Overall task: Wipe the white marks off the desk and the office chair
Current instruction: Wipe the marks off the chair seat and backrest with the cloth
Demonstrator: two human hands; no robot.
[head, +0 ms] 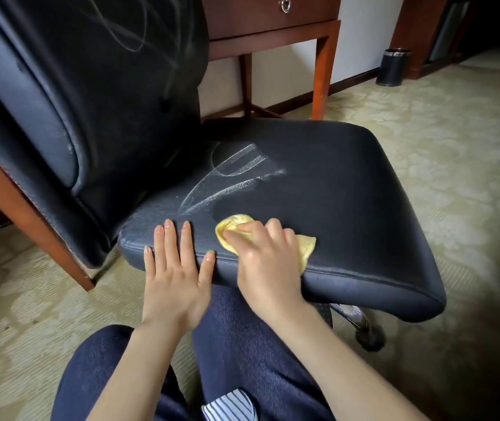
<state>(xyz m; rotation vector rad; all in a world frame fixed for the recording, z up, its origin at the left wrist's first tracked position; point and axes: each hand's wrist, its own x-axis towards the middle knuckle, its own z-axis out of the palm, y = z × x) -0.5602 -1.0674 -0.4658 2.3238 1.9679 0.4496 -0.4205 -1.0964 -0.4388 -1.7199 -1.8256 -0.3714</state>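
Observation:
A black office chair fills the view, its seat in the middle and its backrest at upper left. White marks streak the seat near the backrest, and fainter white scribbles cross the backrest. My left hand lies flat with straight fingers on the seat's front edge. Just to its right, my right hand grips a crumpled yellow cloth and presses it on the seat, below the marks.
A wooden desk with a ring-pull drawer stands behind the chair, its legs reaching the patterned carpet. A black waste bin sits by the wall at right. A wooden leg slants at left. My knees are under the seat's edge.

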